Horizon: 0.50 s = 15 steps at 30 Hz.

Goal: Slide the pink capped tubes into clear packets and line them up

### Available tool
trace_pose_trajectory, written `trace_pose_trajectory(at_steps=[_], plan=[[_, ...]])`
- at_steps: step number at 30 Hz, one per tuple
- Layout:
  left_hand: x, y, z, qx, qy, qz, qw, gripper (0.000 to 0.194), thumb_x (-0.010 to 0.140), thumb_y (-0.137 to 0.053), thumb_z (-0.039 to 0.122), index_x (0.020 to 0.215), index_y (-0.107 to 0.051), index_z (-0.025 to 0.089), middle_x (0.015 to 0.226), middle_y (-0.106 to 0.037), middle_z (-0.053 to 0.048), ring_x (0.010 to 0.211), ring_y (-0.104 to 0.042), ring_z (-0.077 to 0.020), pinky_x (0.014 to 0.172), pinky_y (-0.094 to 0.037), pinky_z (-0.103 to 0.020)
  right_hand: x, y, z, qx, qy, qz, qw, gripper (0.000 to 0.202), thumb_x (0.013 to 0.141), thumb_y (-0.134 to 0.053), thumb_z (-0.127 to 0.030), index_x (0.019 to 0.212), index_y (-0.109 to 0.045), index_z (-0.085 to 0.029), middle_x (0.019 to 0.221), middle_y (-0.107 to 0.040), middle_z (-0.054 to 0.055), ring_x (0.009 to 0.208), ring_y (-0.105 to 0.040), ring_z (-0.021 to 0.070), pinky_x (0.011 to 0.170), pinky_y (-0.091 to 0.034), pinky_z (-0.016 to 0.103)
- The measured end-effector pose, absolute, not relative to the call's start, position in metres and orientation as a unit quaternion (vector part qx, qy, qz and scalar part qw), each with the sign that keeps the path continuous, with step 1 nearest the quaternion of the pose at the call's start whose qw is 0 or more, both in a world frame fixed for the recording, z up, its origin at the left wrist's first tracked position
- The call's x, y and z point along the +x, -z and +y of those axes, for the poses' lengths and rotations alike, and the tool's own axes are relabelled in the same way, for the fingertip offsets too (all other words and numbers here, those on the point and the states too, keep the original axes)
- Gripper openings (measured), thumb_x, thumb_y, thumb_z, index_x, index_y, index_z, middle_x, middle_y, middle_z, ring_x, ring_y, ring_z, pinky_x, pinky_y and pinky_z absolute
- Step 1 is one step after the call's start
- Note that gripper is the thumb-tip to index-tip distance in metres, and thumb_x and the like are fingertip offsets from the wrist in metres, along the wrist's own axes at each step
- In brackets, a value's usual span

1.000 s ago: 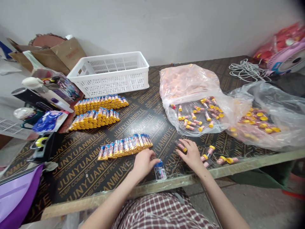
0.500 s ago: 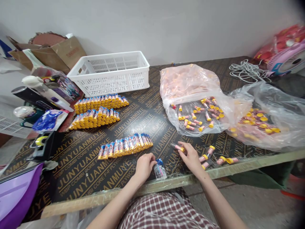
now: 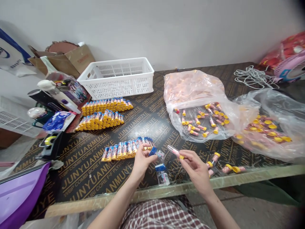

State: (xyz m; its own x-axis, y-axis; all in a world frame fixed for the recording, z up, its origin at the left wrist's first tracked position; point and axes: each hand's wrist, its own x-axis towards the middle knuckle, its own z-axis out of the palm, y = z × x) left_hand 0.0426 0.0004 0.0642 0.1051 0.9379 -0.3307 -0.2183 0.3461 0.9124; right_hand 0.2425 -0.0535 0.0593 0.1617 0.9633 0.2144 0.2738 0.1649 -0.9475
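Note:
Between the thumb and fingers of my left hand is a small printed plastic sleeve with a blue end. My right hand pinches a clear tube by its yellow cap; pink pieces show inside it. The tube points toward the sleeve, a short gap apart. Below the hands, a stack of flat sleeves lies near the table edge. Several loose yellow-capped tubes lie right of my right hand. Behind my left hand runs a row of sleeved tubes.
Two piles of sleeved tubes lie before a white plastic basket. Two clear bags of tubes spread over the right side. A tape dispenser and a purple bin are at left; a cable and pink fan at far right.
My left hand has lifted one sleeve off the stack. My right hand has brought the tube up and toward the left hand. The view has shifted slightly.

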Motion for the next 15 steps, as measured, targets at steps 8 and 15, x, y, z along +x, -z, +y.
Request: trace_pose_trajectory(at_steps=[8,15], plan=[[0.041,-0.070,0.013,0.258,-0.501,0.504,0.655,0.033,0.052,-0.083,0.036,0.068,-0.066,0.012,0.063,-0.064,0.000,0.056,-0.057,-0.0087,0.056,-0.048,-0.020,0.229,-0.066,-0.062,-0.552,-0.267,-0.590,0.526,0.023,0.086,-0.057,-0.022,0.106,-0.064,-0.028,0.109,-0.059,0.008,0.100,-0.058,0.0222,0.084,-0.053,0.039],[0.040,-0.072,0.012,0.224,-0.528,0.526,0.629,0.037,0.048,-0.083,0.043,0.057,-0.064,0.012,0.054,-0.064,-0.001,0.051,-0.057,-0.0096,0.054,-0.046,-0.021,0.221,-0.066,-0.066,-0.544,-0.232,-0.614,0.523,0.028,0.085,-0.057,-0.017,0.109,-0.064,-0.030,0.110,-0.060,0.006,0.103,-0.058,0.0226,0.089,-0.050,0.041]])
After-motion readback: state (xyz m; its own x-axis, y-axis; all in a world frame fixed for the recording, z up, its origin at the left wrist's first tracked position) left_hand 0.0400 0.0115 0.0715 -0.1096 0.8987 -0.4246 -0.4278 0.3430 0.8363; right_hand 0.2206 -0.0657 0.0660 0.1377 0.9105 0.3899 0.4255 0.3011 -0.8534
